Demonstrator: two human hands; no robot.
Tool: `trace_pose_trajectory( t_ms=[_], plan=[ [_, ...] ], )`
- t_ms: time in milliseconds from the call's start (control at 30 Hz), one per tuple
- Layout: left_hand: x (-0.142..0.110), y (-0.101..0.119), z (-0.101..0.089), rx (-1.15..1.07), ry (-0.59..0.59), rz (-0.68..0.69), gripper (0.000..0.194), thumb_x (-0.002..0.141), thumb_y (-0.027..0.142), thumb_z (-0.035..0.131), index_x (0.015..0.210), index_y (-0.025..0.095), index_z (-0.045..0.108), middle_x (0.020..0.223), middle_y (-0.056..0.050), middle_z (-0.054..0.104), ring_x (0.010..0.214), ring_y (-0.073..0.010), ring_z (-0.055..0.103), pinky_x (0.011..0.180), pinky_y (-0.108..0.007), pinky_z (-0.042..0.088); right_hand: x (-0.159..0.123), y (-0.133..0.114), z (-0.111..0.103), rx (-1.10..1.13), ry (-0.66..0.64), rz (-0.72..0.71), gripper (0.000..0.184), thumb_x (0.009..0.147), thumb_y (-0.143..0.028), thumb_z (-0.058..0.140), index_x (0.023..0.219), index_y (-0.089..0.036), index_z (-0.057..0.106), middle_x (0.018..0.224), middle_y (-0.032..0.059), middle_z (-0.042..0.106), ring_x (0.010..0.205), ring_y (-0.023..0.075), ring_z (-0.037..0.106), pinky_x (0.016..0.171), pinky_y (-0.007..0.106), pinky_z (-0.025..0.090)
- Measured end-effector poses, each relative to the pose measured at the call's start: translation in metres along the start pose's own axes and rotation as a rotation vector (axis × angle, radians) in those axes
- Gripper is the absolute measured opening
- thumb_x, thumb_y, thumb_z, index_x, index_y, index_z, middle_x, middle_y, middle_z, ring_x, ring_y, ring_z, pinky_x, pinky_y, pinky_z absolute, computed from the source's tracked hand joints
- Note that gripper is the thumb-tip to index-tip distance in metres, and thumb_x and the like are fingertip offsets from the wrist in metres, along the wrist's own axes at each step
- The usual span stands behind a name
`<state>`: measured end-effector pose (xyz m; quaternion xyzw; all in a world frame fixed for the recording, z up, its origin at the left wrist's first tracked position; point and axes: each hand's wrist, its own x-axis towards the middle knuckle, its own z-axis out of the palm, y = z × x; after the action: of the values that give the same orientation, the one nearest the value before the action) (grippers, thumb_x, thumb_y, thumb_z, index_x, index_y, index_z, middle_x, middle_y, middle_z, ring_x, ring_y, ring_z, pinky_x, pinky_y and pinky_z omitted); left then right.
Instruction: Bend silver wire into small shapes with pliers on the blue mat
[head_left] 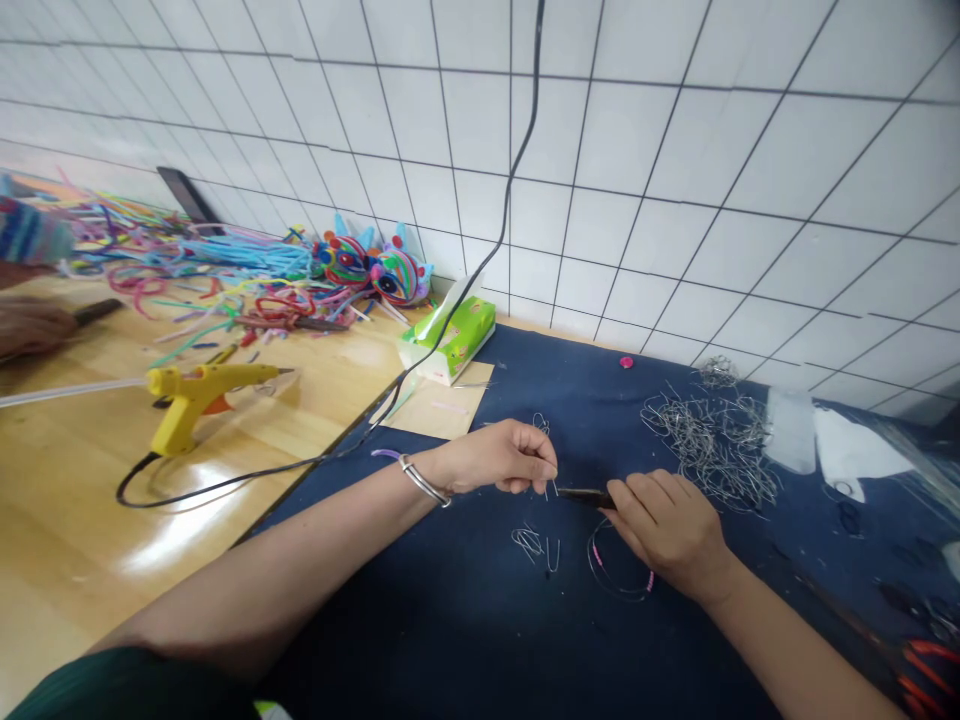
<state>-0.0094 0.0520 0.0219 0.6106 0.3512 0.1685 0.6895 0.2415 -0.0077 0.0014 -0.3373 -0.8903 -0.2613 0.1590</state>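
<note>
My left hand [510,458] is closed in a pinch on a thin bent piece of wire [556,489], whose ends stick out below the fingertips. Wrapped round dark pliers [583,496], my right hand [666,525] points their narrow tip left, close beside that wire; whether they touch I cannot tell. The handles are hidden in the palm. Below the hands lie a small heap of bent wires [527,542] and a U-shaped wire [553,554] on the dark blue cloth [450,620]. A thin loop with pink beads [598,556] lies under my right hand.
A tangled wire pile [709,440] lies at the right. A green tissue pack [465,340] stands behind my left hand, with a black cable [501,235] across it. Left are a yellow glue gun [184,400], colourful pipe cleaners [247,258] and another person's hand [34,328].
</note>
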Motion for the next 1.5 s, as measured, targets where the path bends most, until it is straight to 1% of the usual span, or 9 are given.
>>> trace_pose_trajectory(
  t_ms=[433, 600, 700, 867, 933, 1067, 1367, 1433, 1500],
  plan=[
    [0.000, 0.000, 0.000, 0.037, -0.008, -0.040, 0.023, 0.072, 0.035, 0.061, 0.080, 0.013, 0.059, 0.065, -0.001, 0.058, 0.043, -0.0037, 0.040, 0.040, -0.017, 0.028, -0.001, -0.001, -0.001, 0.005, -0.001, -0.021, 0.021, 0.078, -0.022, 0.058, 0.098, -0.017, 0.057, 0.079, 0.0029, 0.058, 0.072, 0.0142, 0.047, 0.065, 0.030, 0.034],
    [0.001, -0.001, 0.002, 0.140, 0.027, 0.028, 0.018, 0.076, 0.031, 0.057, 0.080, 0.013, 0.058, 0.067, -0.001, 0.059, 0.047, -0.0048, 0.044, 0.045, -0.018, 0.035, 0.000, 0.001, -0.001, 0.029, -0.022, -0.031, 0.019, 0.080, -0.020, 0.056, 0.099, -0.017, 0.057, 0.076, 0.0026, 0.056, 0.070, 0.0138, 0.046, 0.064, 0.029, 0.034],
    [0.002, -0.002, 0.004, 0.322, 0.058, 0.119, 0.014, 0.079, 0.026, 0.051, 0.078, 0.014, 0.058, 0.068, -0.001, 0.059, 0.052, -0.0069, 0.050, 0.051, -0.020, 0.040, 0.003, 0.000, -0.002, 0.072, -0.057, -0.030, 0.017, 0.081, -0.021, 0.053, 0.097, -0.016, 0.058, 0.072, 0.0024, 0.054, 0.068, 0.0135, 0.045, 0.063, 0.029, 0.034],
    [-0.003, 0.001, 0.013, 0.892, 0.160, 0.397, 0.018, 0.084, 0.018, 0.041, 0.083, 0.016, 0.059, 0.079, -0.004, 0.062, 0.072, -0.0133, 0.056, 0.068, -0.026, 0.041, 0.007, -0.001, 0.000, 0.231, -0.169, 0.047, 0.014, 0.083, -0.027, 0.050, 0.087, -0.017, 0.059, 0.070, 0.0024, 0.052, 0.066, 0.0131, 0.045, 0.060, 0.027, 0.034],
    [-0.005, 0.003, 0.016, 1.082, 0.139, 0.471, 0.021, 0.085, 0.016, 0.038, 0.088, 0.015, 0.059, 0.083, -0.006, 0.062, 0.079, -0.0162, 0.056, 0.071, -0.028, 0.041, 0.007, -0.002, 0.002, 0.321, -0.240, 0.098, 0.013, 0.083, -0.029, 0.051, 0.084, -0.018, 0.058, 0.071, 0.0020, 0.053, 0.067, 0.0130, 0.046, 0.060, 0.026, 0.035],
    [-0.009, 0.006, 0.020, 1.321, 0.052, 0.524, 0.023, 0.084, 0.012, 0.036, 0.090, 0.015, 0.057, 0.078, -0.007, 0.061, 0.075, -0.0175, 0.055, 0.068, -0.029, 0.040, 0.006, 0.000, 0.003, 0.481, -0.344, 0.165, 0.014, 0.081, -0.032, 0.053, 0.084, -0.019, 0.058, 0.073, 0.0008, 0.054, 0.069, 0.0123, 0.050, 0.061, 0.024, 0.037],
    [-0.009, 0.007, 0.018, 1.359, -0.005, 0.590, 0.027, 0.084, 0.009, 0.034, 0.095, 0.017, 0.057, 0.085, -0.008, 0.062, 0.079, -0.0180, 0.054, 0.070, -0.031, 0.040, 0.007, 0.002, 0.003, 0.609, -0.359, 0.216, 0.016, 0.081, -0.034, 0.054, 0.084, -0.020, 0.059, 0.071, -0.0006, 0.056, 0.065, 0.0103, 0.052, 0.059, 0.022, 0.038],
    [-0.008, 0.006, 0.016, 1.316, 0.022, 0.583, 0.026, 0.086, 0.012, 0.033, 0.095, 0.016, 0.057, 0.085, -0.008, 0.062, 0.079, -0.0180, 0.055, 0.070, -0.031, 0.040, 0.005, 0.001, 0.006, 0.592, -0.338, 0.225, 0.015, 0.081, -0.033, 0.054, 0.086, -0.020, 0.058, 0.074, -0.0002, 0.056, 0.068, 0.0109, 0.053, 0.060, 0.022, 0.039],
    [-0.006, 0.005, 0.014, 1.226, 0.100, 0.543, 0.024, 0.087, 0.017, 0.035, 0.094, 0.016, 0.058, 0.085, -0.008, 0.062, 0.079, -0.0174, 0.055, 0.071, -0.030, 0.040, 0.004, -0.001, 0.010, 0.542, -0.283, 0.235, 0.014, 0.080, -0.032, 0.054, 0.087, -0.020, 0.058, 0.077, 0.0012, 0.057, 0.072, 0.0122, 0.053, 0.062, 0.023, 0.040]
  ],
)
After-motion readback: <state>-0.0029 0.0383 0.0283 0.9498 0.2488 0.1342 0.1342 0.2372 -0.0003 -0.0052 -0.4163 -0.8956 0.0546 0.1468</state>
